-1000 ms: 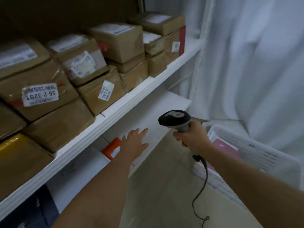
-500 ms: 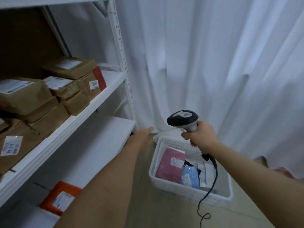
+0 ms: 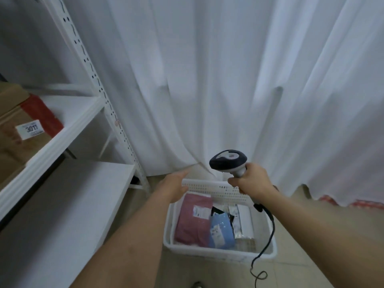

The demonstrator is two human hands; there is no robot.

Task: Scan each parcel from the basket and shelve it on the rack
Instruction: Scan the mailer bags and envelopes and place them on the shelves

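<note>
Here a white curtain (image 3: 207, 80) is seen filling most of the view, hung down to the tiled floor (image 3: 311, 215). To the left, a white rack (image 3: 62, 129) is shown, with a brown box (image 3: 18, 129) kept on its upper shelf. On the floor in front of the curtain, a white basket (image 3: 218, 253) is set, and parcels are held in it: a pink parcel (image 3: 192, 221), a blue parcel (image 3: 220, 230) just beside it, and a white parcel (image 3: 244, 221) to the right. The left hand (image 3: 176, 186) is stretched over the basket's far left corner, its fingers (image 3: 182, 174) straight and holding nothing. A scanner (image 3: 228, 161) is gripped by the right hand (image 3: 249, 179), fingers curled round its handle, its cord (image 3: 268, 231) hung across the basket.
</note>
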